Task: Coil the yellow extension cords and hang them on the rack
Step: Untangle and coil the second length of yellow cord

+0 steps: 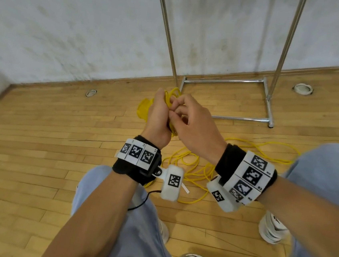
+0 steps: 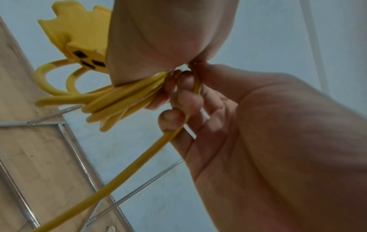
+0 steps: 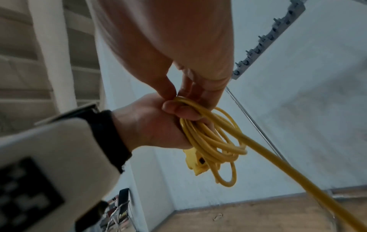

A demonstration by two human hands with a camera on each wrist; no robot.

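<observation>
A bundle of coiled loops (image 3: 208, 141) of the yellow extension cord is clenched in the left hand (image 1: 158, 116), the loops hanging just below the fist. The yellow socket block (image 2: 79, 40) is seen beside that fist, touching it. A single strand (image 2: 119, 177) of the cord is pinched by the curled fingers of the right hand (image 1: 194, 124), directly against the left-hand grip, and is led away from it down to the loose cord (image 1: 234, 156) on the wooden floor (image 1: 38, 135). The metal rack (image 1: 274, 80) is seen beyond both hands, well apart from them.
</observation>
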